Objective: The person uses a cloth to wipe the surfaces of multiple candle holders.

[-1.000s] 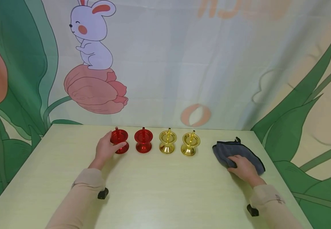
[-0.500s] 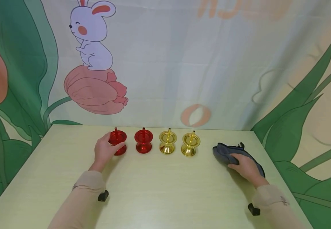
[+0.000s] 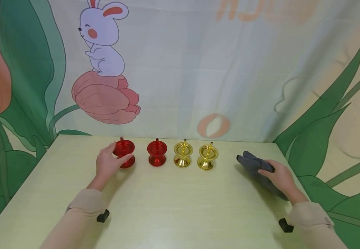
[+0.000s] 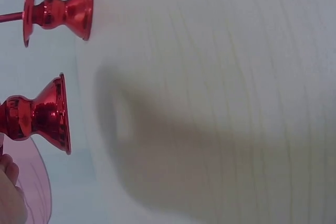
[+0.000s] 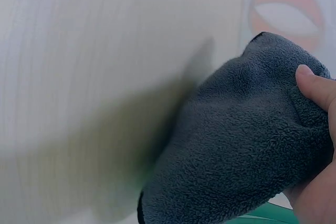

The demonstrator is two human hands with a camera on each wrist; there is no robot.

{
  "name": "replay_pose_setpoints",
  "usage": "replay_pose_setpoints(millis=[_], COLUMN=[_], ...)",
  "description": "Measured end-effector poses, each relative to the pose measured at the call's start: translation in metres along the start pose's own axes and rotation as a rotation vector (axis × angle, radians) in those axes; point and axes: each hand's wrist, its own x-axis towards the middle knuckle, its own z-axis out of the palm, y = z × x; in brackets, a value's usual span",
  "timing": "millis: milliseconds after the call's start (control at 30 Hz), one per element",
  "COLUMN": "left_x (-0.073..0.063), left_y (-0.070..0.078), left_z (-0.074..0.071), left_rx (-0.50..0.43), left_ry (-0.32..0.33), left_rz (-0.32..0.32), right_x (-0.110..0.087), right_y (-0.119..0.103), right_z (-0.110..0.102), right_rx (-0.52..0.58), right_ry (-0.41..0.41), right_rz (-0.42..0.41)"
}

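Note:
My left hand [image 3: 108, 165] grips a shiny red candle holder [image 3: 125, 148] at the left end of a row, thumb across its front. In the left wrist view this candle holder's flared base [image 4: 51, 115] appears raised off the table, while a few fingertips [image 4: 9, 169] show at the edge. A second red candle holder [image 3: 157, 149] stands upright to its right, followed by two gold candle holders [image 3: 183, 150] [image 3: 207, 154]. On the right, my right hand [image 3: 280, 177] pinches a dark grey cloth [image 3: 254, 166]. Bunched, it hangs from the thumb [image 5: 315, 87] and fingers, seemingly lifted.
Everything stands on a pale wood-grain table [image 3: 180, 211], whose far edge meets a hanging printed curtain [image 3: 167, 86] with a rabbit and tulips. The remaining candle holders stand close to that far edge.
My left hand has shifted left with the red candle holder, widening the gap to the second one. My right hand has drawn the cloth up and to the right. The other candle holders stay put.

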Motion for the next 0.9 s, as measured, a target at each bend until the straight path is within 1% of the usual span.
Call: replay_pose_setpoints(millis=[100, 233, 467, 567, 733, 900], left_x=[-0.003, -0.008, -0.017, -0.020, -0.029, -0.037], left_y=[0.003, 0.009, 0.023, 0.030, 0.042, 0.054], left_z=[-0.006, -0.012, -0.020, -0.021, -0.023, -0.026], left_rx=[0.000, 0.020, 0.049, 0.045, 0.033, 0.021], left_ry=[0.006, 0.002, 0.018, 0.017, 0.010, -0.012], left_rz=[0.026, 0.071, 0.184, 0.208, 0.235, 0.288], right_x=[-0.002, -0.006, -0.009, -0.010, -0.013, -0.015], right_y=[-0.003, -0.013, -0.029, -0.035, -0.050, -0.067], right_z=[-0.009, -0.021, -0.034, -0.038, -0.042, -0.045], right_rx=[0.000, 0.004, 0.035, 0.053, 0.076, 0.094], right_ry=[0.018, 0.032, 0.032, 0.036, 0.048, 0.024], right_rz=[-0.008, -0.011, -0.013, -0.011, -0.031, -0.058])
